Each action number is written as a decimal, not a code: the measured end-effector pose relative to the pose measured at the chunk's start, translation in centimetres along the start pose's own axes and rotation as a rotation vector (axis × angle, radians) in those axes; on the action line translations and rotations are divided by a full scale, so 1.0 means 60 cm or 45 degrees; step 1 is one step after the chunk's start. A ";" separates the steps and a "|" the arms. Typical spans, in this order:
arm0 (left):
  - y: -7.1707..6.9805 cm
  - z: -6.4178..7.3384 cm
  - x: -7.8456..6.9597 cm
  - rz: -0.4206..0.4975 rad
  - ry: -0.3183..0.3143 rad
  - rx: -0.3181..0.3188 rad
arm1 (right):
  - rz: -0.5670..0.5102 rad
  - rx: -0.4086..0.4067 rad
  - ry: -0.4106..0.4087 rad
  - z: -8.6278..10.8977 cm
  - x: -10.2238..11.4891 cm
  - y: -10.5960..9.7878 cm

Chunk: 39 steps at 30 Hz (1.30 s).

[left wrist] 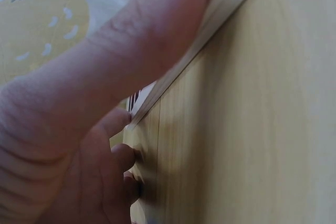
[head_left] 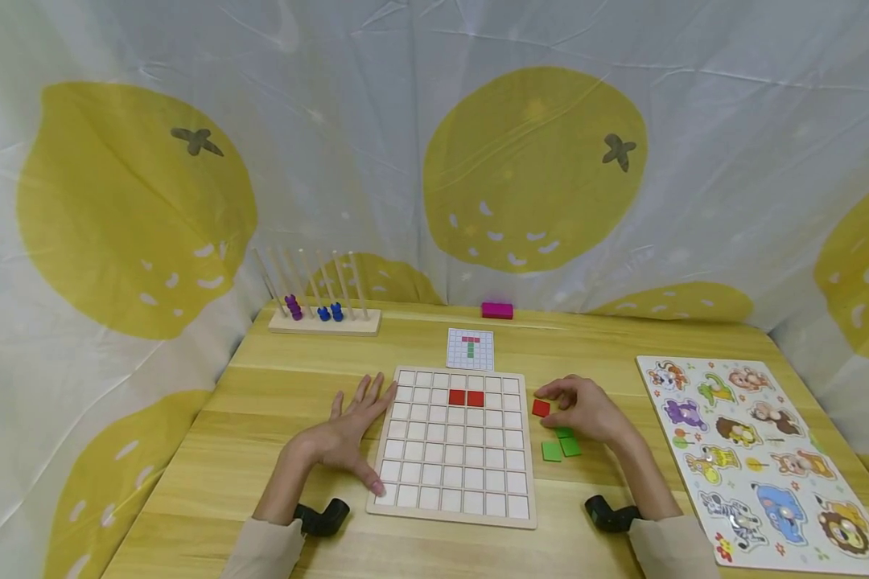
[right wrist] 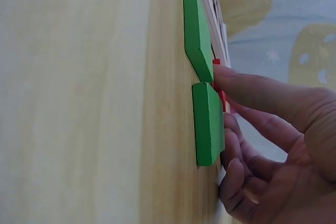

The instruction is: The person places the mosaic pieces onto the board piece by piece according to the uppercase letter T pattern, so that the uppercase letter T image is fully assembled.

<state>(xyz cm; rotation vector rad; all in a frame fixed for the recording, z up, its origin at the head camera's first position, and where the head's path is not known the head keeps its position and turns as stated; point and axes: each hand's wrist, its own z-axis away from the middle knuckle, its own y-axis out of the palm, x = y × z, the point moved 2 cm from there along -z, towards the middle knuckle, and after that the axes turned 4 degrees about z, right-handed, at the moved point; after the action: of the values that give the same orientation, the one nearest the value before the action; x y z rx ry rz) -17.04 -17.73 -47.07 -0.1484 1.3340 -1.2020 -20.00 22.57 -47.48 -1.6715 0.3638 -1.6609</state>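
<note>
A wooden grid board (head_left: 452, 519) with white squares lies in front of me, with two red tiles (head_left: 467, 398) side by side in an upper row. My left hand (head_left: 343, 438) is spread along its left side, thumb on the lower left corner and fingertips at the upper left edge. To the right of the board, my right hand (head_left: 586, 408) pinches a loose red tile (head_left: 541, 408) between thumb and index finger. Several green tiles (head_left: 551, 451) lie on the table just below that hand; two green tiles (right wrist: 208, 124) show large in the right wrist view, partly hiding the red one.
A pattern card (head_left: 471, 350) with a red and green T touches the board's top edge. Behind are a peg stand (head_left: 324, 323) with purple and blue beads and a magenta block (head_left: 497, 311). An animal puzzle board (head_left: 760, 462) lies at right. A lemon-print curtain (head_left: 376, 161) hangs behind the table.
</note>
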 end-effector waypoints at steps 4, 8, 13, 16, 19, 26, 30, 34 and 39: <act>0.000 0.000 -0.001 0.003 0.005 -0.011 | 0.019 -0.008 0.022 0.000 0.002 0.001; -0.001 0.000 -0.001 0.000 0.007 -0.017 | 0.024 -0.009 0.033 -0.001 0.002 0.001; -0.001 0.000 -0.001 0.005 0.011 -0.017 | 0.023 -0.014 0.030 -0.002 0.003 0.001; -0.001 0.000 -0.002 0.009 0.012 -0.018 | 0.016 -0.012 0.034 -0.001 0.004 0.001; -0.001 0.000 -0.001 0.011 0.013 -0.016 | 0.010 -0.009 0.029 0.000 0.004 0.001; 0.000 -0.002 0.002 -0.003 0.002 -0.006 | 0.018 -0.019 0.026 0.000 0.003 0.001; 0.000 -0.001 0.001 0.000 -0.004 -0.007 | 0.014 -0.017 0.024 0.000 0.002 0.002; -0.001 0.000 -0.001 0.008 0.003 -0.006 | 0.012 -0.015 0.026 0.000 0.001 0.002; -0.001 0.001 -0.003 0.013 0.008 -0.012 | 0.036 -0.023 0.031 0.000 0.001 0.002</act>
<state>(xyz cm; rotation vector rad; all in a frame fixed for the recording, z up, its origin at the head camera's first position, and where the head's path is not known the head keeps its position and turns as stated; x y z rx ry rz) -17.01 -17.67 -46.88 -0.1445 1.3450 -1.1887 -19.95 22.45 -47.50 -1.6537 0.4135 -1.6630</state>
